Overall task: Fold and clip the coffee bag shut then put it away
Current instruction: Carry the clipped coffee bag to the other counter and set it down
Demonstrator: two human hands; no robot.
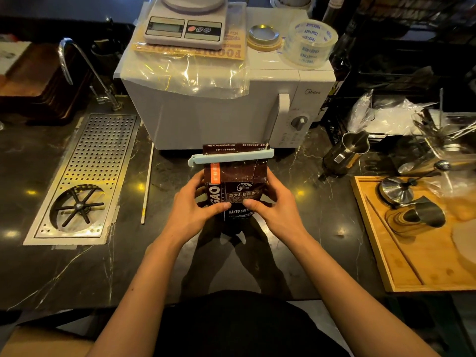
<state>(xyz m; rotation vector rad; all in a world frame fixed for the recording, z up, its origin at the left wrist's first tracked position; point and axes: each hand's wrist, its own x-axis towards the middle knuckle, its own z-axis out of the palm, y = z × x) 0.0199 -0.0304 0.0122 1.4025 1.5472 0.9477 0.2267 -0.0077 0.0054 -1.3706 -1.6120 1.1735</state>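
A dark brown coffee bag [235, 185] stands upright at the middle of the black marble counter, just in front of the microwave. Its top is folded over, and a long pale blue clip [231, 157] lies across the fold, shut on it. My left hand [192, 208] grips the bag's left side, thumb across the front. My right hand [273, 208] holds the right side the same way. The bag's lower part is hidden behind my hands.
A white microwave [213, 112] stands right behind the bag, bearing a scale [185, 27] and tape roll [307, 42]. A perforated drip tray [82, 176] and tap [85, 70] lie left. A steel pitcher [345, 153] and wooden tray [386, 253] with metal tools sit right.
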